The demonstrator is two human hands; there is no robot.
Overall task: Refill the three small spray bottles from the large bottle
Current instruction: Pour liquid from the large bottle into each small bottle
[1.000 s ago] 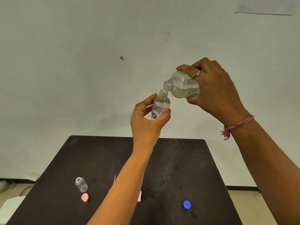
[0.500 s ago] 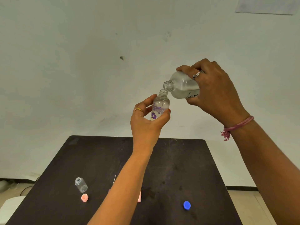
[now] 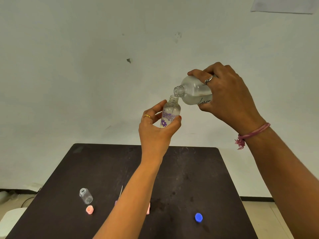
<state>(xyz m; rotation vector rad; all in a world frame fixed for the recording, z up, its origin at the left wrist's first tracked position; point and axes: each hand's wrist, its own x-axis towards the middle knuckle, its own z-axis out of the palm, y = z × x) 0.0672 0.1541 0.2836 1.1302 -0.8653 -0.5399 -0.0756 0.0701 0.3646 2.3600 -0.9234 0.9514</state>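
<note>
From my feed both arms are bare right up to the bottom edge of the frame, no sleeves at all. The left hand has a thin gold ring on one finger, and the thumbnail looks painted orange-red. The right hand wears a silver ring with a sort of wrapped, crossover shape. On that wrist there's a pink thread bracelet, a few strands looped together, with a frayed tassel hanging off.
</note>
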